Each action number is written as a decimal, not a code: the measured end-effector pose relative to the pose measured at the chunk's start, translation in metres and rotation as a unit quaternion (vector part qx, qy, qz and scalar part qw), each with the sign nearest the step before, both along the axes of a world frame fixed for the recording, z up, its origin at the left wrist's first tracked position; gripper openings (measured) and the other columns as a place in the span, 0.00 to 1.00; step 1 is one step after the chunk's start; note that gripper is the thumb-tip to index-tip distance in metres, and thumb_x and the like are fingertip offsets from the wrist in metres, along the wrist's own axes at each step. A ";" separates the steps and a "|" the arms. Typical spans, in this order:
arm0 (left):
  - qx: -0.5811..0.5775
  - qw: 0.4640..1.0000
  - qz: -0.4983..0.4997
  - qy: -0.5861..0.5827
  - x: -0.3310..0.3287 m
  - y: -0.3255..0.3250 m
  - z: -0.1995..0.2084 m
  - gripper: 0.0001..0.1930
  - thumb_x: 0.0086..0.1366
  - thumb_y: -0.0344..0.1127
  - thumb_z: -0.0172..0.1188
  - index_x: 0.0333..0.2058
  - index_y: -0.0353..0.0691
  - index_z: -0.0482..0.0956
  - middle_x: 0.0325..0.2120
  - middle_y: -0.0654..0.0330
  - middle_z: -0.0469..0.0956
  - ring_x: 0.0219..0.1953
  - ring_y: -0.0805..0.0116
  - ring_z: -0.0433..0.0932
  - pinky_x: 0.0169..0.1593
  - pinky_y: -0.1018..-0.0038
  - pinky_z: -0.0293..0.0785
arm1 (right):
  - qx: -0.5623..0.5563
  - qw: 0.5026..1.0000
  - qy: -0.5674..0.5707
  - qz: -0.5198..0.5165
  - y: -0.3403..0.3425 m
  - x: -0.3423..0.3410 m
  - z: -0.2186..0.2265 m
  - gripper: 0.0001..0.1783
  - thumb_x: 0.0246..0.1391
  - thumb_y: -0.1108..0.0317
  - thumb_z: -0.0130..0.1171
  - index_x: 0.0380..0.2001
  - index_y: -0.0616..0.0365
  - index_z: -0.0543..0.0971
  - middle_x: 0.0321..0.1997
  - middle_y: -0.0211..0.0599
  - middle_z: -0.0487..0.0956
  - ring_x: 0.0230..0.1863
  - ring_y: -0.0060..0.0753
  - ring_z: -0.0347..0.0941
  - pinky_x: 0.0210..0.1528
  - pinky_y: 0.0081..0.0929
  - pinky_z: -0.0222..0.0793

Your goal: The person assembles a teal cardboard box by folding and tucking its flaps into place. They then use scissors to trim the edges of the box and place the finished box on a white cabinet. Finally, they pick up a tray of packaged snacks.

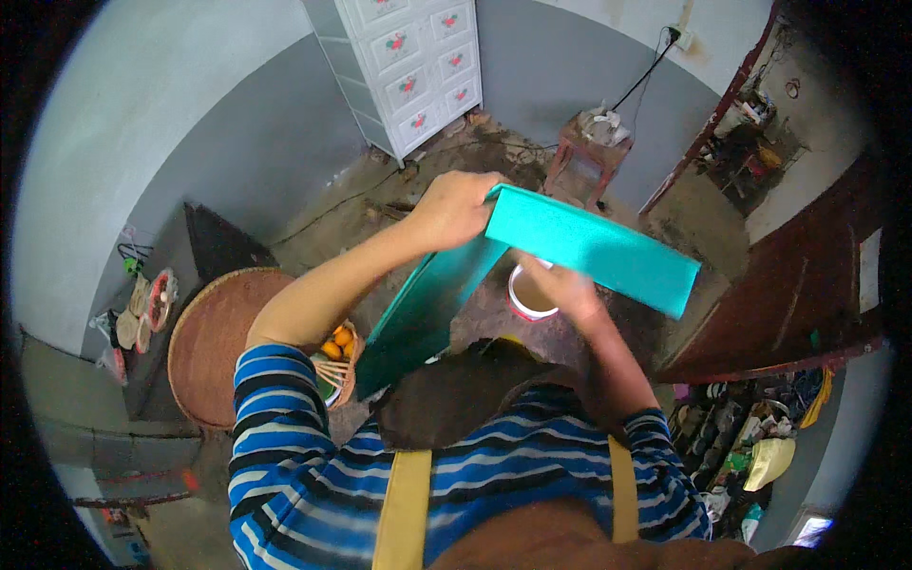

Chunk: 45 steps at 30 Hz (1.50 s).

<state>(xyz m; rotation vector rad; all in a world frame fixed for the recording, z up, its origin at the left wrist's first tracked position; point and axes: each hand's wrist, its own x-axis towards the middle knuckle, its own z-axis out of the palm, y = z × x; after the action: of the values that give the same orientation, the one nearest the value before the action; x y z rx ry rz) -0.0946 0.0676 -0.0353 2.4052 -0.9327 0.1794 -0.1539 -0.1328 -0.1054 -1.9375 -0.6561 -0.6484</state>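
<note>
My left hand (459, 209) is closed on the upper corner of a teal piece made of two flat panels (589, 242) that meet at an angle. One panel extends right; the other, darker in shadow, slopes down toward my lap. My right hand (562, 290) is just under the right-hand panel's lower edge, close to the corner. It is blurred and some of its fingers are hidden, so whether it grips the panel cannot be told. Below and behind that hand, a white bucket (532, 293) with a red band stands on the floor.
A round woven tray (223, 332) and a basket of orange fruit (339, 347) are at my left. A white drawer cabinet (408, 85) stands ahead, with a small wooden stool (589, 157) to its right. Shelves of shoes (722, 427) are at lower right. A cable lies along the floor.
</note>
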 end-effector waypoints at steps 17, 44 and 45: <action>-0.171 0.958 0.043 0.226 0.066 0.018 0.002 0.11 0.55 0.33 0.61 0.37 0.37 0.81 0.30 0.59 0.82 0.33 0.72 0.77 0.40 0.72 0.72 | -0.009 0.998 0.055 0.013 0.026 0.006 -0.001 0.14 0.46 0.72 0.64 0.39 0.59 0.76 0.37 0.41 0.78 0.38 0.37 0.76 0.39 0.30 0.72; -0.257 0.944 0.090 0.185 -0.004 0.070 0.003 0.11 0.63 0.32 0.58 0.43 0.36 0.78 0.35 0.63 0.80 0.37 0.76 0.75 0.43 0.76 0.71 | -0.025 0.997 -0.056 0.053 0.061 0.088 0.071 0.22 0.44 0.63 0.64 0.44 0.57 0.75 0.36 0.47 0.78 0.40 0.51 0.75 0.42 0.40 0.71; -0.260 0.941 0.090 0.195 -0.005 0.067 0.005 0.11 0.63 0.33 0.58 0.43 0.36 0.78 0.35 0.63 0.80 0.37 0.76 0.75 0.43 0.76 0.71 | -0.024 0.997 -0.057 0.053 0.060 0.089 0.071 0.19 0.45 0.64 0.63 0.41 0.58 0.75 0.32 0.49 0.77 0.35 0.53 0.76 0.37 0.41 0.71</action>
<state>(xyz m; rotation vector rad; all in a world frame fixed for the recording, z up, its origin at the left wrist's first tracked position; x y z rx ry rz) -0.0998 0.1350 -0.0302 1.9268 -0.4145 0.0088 -0.0646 -0.0728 -0.0345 -1.9065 -0.8469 -0.6865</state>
